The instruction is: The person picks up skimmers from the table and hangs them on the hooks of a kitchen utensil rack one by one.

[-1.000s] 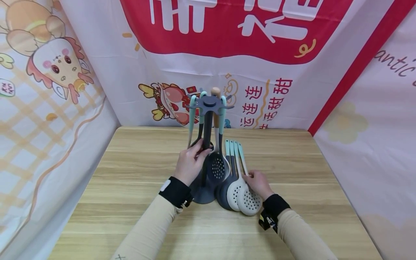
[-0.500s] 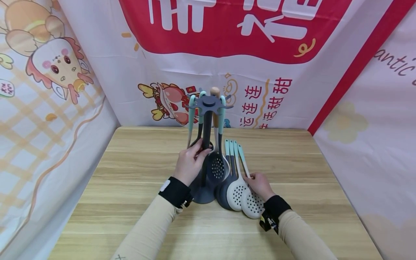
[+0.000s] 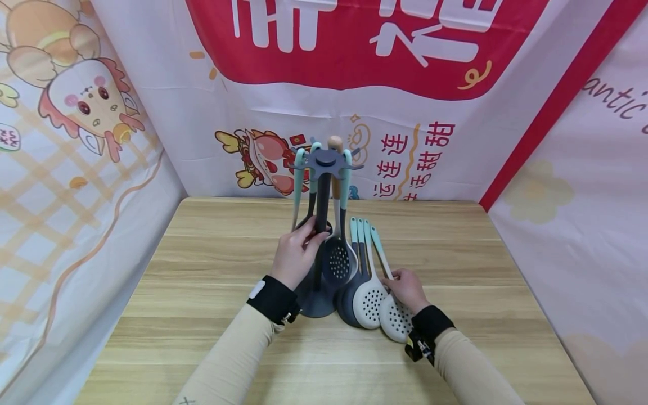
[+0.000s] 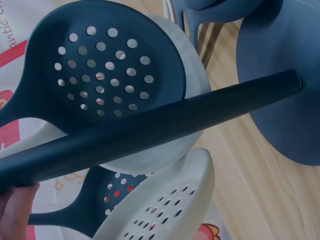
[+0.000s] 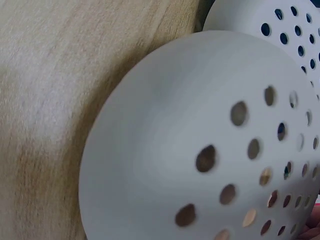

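Observation:
A dark rotating-style utensil stand (image 3: pixel 322 194) stands upright, and my left hand (image 3: pixel 295 256) grips its post (image 4: pixel 150 132). Several utensils with mint handle ends hang from its hooks, among them a dark skimmer (image 3: pixel 337 263). To the right, my right hand (image 3: pixel 408 290) pinches the handle of a white skimmer (image 3: pixel 395 319) whose perforated head fills much of the right wrist view. Just left of it lies a second white skimmer (image 3: pixel 368 304), overlapping dark-headed utensils (image 3: pixel 346 309) beside the stand's round base (image 3: pixel 315 306).
The wooden table (image 3: pixel 202 270) extends around the stand on all sides. Behind it hangs a printed cloth (image 3: pixel 177 112) in white and red. More patterned cloth (image 3: pixel 55 225) walls off the left, and a pale cloth (image 3: pixel 572 236) the right.
The white skimmer in my right hand has slid a little to the right and toward me, baring more of the second white skimmer. My left hand has kept its place on the post.

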`<state>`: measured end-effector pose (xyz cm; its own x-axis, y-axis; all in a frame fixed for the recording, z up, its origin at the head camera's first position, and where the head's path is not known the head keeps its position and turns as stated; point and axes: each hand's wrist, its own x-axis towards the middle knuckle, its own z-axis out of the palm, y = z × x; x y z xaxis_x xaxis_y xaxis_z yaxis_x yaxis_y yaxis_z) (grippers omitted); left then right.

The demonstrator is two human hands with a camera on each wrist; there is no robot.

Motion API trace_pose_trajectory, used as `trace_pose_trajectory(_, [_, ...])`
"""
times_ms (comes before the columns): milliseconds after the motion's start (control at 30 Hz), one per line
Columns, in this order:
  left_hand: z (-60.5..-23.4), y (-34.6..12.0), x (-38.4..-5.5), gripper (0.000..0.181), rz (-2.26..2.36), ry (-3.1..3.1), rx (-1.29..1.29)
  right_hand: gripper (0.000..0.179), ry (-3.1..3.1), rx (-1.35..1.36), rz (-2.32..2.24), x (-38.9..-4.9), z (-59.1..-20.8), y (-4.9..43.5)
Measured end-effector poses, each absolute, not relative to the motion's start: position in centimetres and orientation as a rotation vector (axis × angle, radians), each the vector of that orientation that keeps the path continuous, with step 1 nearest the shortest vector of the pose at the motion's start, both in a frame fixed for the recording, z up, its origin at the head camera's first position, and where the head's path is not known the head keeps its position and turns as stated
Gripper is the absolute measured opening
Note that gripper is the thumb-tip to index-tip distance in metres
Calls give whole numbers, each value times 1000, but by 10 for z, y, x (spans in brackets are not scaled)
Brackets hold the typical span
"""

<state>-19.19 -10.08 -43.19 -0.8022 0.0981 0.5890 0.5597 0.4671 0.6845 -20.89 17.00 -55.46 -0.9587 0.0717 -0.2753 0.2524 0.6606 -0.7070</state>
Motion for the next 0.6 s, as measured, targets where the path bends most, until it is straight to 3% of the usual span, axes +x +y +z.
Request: trace_pose_trajectory(600, [-433,-102,-194,26,-1333,-2258,-542,32,2621,317,-1299,-211,-552,175])
